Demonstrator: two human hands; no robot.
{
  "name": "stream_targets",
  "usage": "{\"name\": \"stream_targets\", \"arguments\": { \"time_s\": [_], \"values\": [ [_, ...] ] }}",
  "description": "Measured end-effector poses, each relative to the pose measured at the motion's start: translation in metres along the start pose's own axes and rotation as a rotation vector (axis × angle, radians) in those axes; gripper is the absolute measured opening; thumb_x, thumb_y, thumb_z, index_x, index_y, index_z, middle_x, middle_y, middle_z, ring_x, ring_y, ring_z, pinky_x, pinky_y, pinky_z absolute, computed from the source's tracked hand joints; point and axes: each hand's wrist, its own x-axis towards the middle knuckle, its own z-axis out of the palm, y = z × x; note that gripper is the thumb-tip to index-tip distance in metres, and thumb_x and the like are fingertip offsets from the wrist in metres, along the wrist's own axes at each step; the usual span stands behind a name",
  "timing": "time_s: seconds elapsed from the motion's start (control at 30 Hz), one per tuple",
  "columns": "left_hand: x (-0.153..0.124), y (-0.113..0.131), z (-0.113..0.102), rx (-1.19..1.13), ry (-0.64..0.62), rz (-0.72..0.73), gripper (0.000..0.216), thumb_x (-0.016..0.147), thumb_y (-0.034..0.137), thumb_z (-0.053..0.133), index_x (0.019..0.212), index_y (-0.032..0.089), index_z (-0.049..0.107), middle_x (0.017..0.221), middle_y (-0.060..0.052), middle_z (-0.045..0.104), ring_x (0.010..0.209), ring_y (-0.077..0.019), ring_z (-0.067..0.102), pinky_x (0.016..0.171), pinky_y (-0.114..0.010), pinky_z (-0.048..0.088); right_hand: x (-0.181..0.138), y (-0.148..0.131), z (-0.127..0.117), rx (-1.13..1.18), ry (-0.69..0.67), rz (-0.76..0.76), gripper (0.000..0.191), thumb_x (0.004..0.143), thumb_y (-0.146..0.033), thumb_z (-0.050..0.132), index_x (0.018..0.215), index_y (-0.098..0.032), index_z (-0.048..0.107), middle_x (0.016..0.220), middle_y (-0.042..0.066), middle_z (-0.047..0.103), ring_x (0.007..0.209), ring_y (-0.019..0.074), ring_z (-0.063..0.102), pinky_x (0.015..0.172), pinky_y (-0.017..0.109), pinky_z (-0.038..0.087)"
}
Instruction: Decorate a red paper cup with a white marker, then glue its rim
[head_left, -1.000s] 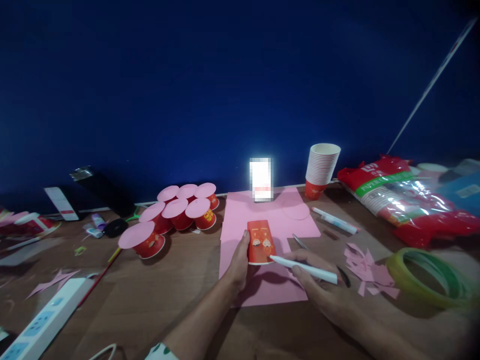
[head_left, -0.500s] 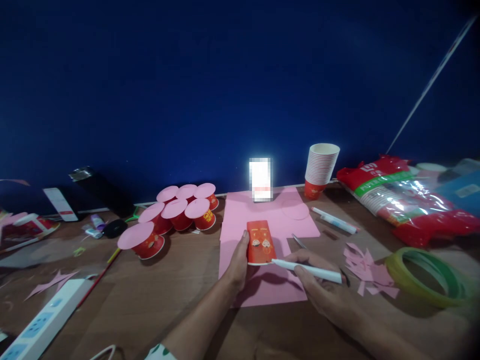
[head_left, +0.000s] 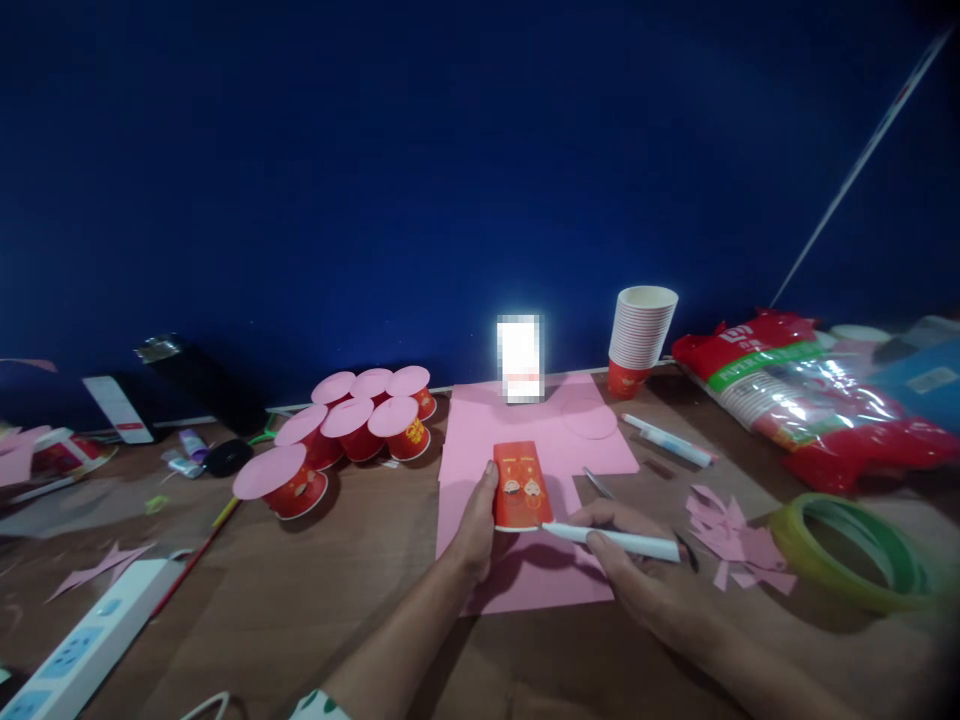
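- Left hand [head_left: 477, 520] grips the red cup [head_left: 521, 480] along its left side, thumb at the edge, the other fingers hidden from me.
- Right hand [head_left: 622, 550] pinches a white pen [head_left: 622, 541] between thumb and fingers, its tip at the cup's near right corner; whether it touches I can't tell.
- That cup is over the pink paper [head_left: 480, 420], white rim toward the person.
- Scissors [head_left: 598, 483] show partly beyond the right hand; whether held or lying there, I can't tell.
- Right of the paper are markers [head_left: 667, 440], pink scraps [head_left: 739, 540] and a roll of tape [head_left: 787, 540].
- Behind the paper's far edge, a stack of cups [head_left: 641, 335] stands near a red bag [head_left: 772, 375].
- Over to the left, seven red cups wear pink discs [head_left: 271, 472], near a power strip [head_left: 82, 650].
- Far back, a bright screen [head_left: 521, 355] stands against the blue wall [head_left: 450, 180].
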Motion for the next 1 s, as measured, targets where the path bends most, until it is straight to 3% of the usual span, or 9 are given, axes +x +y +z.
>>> {"name": "stream_targets", "arguments": {
  "time_s": [0.23, 0.43, 0.57, 0.77, 1.0],
  "values": [
    [-0.002, 0.002, 0.003, -0.019, -0.022, -0.007, 0.049, 0.093, 0.052, 0.045, 0.102, 0.010, 0.069, 0.099, -0.014, 0.074, 0.099, -0.0277, 0.068, 0.094, -0.040, 0.049, 0.000, -0.006, -0.002, -0.024, 0.046, -0.052, 0.032, 0.092, -0.042, 0.046, 0.098, -0.021, 0.071, 0.073, 0.001, 0.068, 0.061, 0.0150, 0.059, 0.063, 0.025, 0.049],
    [0.000, 0.001, 0.001, -0.019, -0.020, 0.007, 0.045, 0.090, 0.052, 0.051, 0.103, 0.012, 0.069, 0.101, -0.012, 0.074, 0.100, -0.0260, 0.068, 0.096, -0.037, 0.048, 0.001, -0.005, -0.001, 0.020, -0.006, -0.025, 0.029, 0.091, -0.039, 0.046, 0.089, -0.022, 0.069, 0.075, 0.000, 0.068, 0.066, 0.0152, 0.061, 0.061, 0.024, 0.048],
    [0.000, -0.001, 0.000, -0.017, -0.038, 0.029, 0.044, 0.089, 0.052, 0.053, 0.100, 0.012, 0.069, 0.099, -0.012, 0.074, 0.101, -0.0261, 0.068, 0.097, -0.036, 0.047, 0.001, 0.000, 0.000, 0.010, 0.012, 0.012, 0.031, 0.092, -0.041, 0.045, 0.094, -0.021, 0.069, 0.071, 0.000, 0.066, 0.064, 0.0149, 0.059, 0.059, 0.024, 0.046],
    [0.000, -0.003, -0.003, 0.010, -0.038, 0.014, 0.051, 0.084, 0.059, 0.056, 0.100, 0.011, 0.069, 0.099, -0.013, 0.074, 0.102, -0.0269, 0.067, 0.098, -0.036, 0.046, 0.000, -0.012, -0.002, 0.025, -0.052, 0.026, 0.028, 0.090, -0.038, 0.047, 0.090, -0.022, 0.069, 0.074, 0.000, 0.067, 0.066, 0.0151, 0.060, 0.060, 0.024, 0.047],
    [0.002, -0.005, -0.003, 0.019, -0.059, 0.044, 0.050, 0.084, 0.058, 0.058, 0.099, 0.012, 0.069, 0.096, -0.012, 0.074, 0.102, -0.0282, 0.067, 0.100, -0.039, 0.044, -0.001, -0.008, -0.001, 0.030, 0.015, 0.050, 0.028, 0.090, -0.040, 0.046, 0.086, -0.020, 0.066, 0.063, -0.002, 0.058, 0.055, 0.0124, 0.051, 0.051, 0.022, 0.042]
  ]
}}
